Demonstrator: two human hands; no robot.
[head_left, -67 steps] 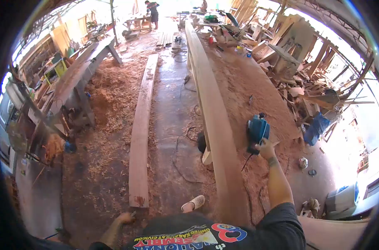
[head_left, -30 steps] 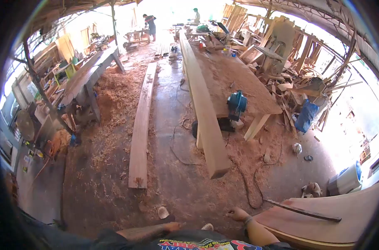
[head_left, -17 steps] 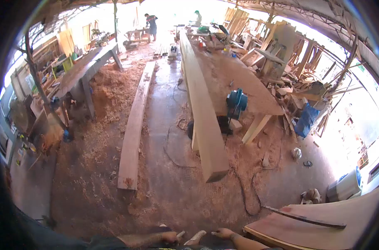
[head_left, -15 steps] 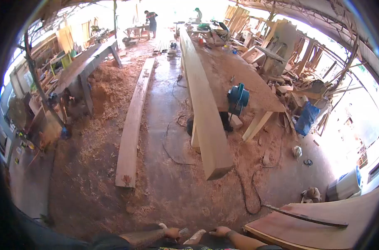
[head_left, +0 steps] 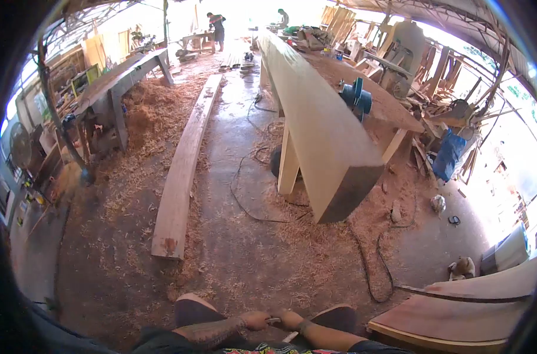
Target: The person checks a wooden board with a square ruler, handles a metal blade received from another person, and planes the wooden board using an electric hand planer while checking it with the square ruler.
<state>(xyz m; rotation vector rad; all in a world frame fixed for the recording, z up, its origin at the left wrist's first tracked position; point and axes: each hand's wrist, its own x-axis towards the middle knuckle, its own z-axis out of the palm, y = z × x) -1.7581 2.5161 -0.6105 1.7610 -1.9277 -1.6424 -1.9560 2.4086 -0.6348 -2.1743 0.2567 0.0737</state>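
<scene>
At the bottom centre my left hand [head_left: 255,320] and my right hand [head_left: 291,320] meet in front of my body, both closed on a small light-coloured object [head_left: 273,320] too small to name. Ahead stands a long thick beam [head_left: 316,118], its dark end face toward me, on a wooden support [head_left: 288,162]. A teal power tool [head_left: 356,99] rests at the beam's right side. On the floor to the left lies a long plank [head_left: 182,171].
Shavings and a black cord [head_left: 369,265] cover parts of the floor. A wooden panel [head_left: 445,321] with a dark strip is at the lower right. Left is a workbench [head_left: 112,88]; right, scrap wood and a blue bag [head_left: 449,154]. A person [head_left: 217,30] stands far back.
My right hand has let go of the teal tool and come down to meet my left hand. The beam's near end now appears larger and farther right, and my view has shifted.
</scene>
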